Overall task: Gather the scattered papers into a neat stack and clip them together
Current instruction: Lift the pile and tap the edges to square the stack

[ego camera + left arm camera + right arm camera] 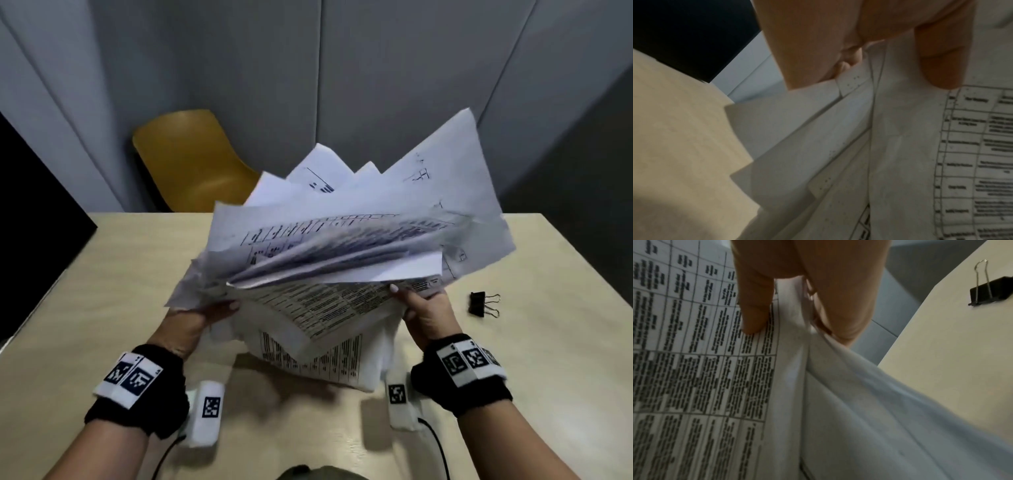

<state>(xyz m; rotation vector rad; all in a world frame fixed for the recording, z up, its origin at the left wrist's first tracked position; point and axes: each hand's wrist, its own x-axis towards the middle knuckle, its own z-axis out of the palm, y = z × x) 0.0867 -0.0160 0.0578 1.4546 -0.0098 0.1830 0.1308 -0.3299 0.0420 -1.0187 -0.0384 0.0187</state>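
Observation:
A loose bundle of white printed papers [342, 253] is held up above the table, its sheets fanned out and askew, some blurred. My left hand [202, 315] grips the bundle's left edge, thumb on the near side. In the left wrist view the thumb presses the papers [900, 146] while the other fingers sit behind the sheets. My right hand [419, 308] pinches the right edge; the right wrist view has its thumb on the printed table of the papers [715, 369]. A black binder clip [482, 303] lies on the table to the right, also the binder clip [990, 290] near the table's edge.
The beige table [102, 291] spreads under the papers. A mustard chair [191, 161] stands behind the far edge. A black panel [34, 212] sits at the left. Grey walls close the back.

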